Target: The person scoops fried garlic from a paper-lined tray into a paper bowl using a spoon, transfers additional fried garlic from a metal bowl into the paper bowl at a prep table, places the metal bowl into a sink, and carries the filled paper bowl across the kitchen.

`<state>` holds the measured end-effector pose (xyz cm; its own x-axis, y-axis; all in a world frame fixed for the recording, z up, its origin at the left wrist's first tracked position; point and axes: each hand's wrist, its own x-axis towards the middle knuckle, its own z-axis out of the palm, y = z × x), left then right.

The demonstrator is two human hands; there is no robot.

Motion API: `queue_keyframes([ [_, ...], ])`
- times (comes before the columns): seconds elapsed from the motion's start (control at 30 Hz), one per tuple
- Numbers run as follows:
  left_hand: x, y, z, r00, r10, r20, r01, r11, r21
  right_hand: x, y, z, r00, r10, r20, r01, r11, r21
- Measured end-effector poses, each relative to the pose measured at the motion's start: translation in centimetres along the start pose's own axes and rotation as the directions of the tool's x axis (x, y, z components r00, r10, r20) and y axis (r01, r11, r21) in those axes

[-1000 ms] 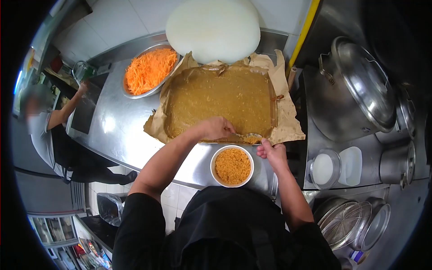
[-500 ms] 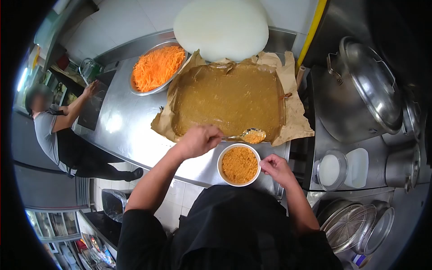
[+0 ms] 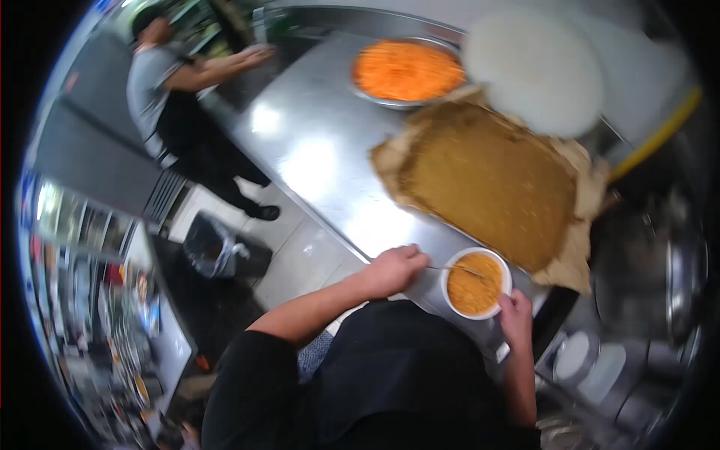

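My left hand (image 3: 396,270) is closed on the handle of a spoon (image 3: 453,267). The spoon's head dips into orange crumbs (image 3: 472,291) in a round white bowl (image 3: 450,301). With thumb and fingers, my right hand (image 3: 516,313) grips the bowl's right rim. Just beyond the bowl lies a shallow tray lined with brown paper (image 3: 580,225), filled with a flat, smooth brown layer (image 3: 491,184).
A metal bowl of shredded carrot (image 3: 409,71) stands at the back beside a round white board (image 3: 534,73). At the left, a person (image 3: 184,105) stands by the steel counter (image 3: 307,150). A large pot (image 3: 637,277) is at right, and a bin (image 3: 225,247) is on the floor.
My view has swung left, blurring the scene. The spoon has gone from over the tray's edge into the bowl of crumbs. My right hand now holds the bowl's rim more firmly.
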<state>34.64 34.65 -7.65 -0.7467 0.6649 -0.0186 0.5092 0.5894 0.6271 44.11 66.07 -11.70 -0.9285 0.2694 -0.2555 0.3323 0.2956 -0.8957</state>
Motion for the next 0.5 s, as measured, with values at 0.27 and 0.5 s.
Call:
queue_keyframes([
  [0.27,-4.0,-1.3,-0.8,0.952,0.087,-0.293,-0.077,0.996,0.045,-0.1,-3.5,2.3,1.0,-0.003,0.028,0.005,0.996,-0.091],
  [0.5,-14.3,-6.1,-7.7,0.858,-0.073,-0.509,0.09,0.996,0.009,3.4,-9.2,14.2,0.941,-0.208,0.268,0.23,0.972,-0.054],
])
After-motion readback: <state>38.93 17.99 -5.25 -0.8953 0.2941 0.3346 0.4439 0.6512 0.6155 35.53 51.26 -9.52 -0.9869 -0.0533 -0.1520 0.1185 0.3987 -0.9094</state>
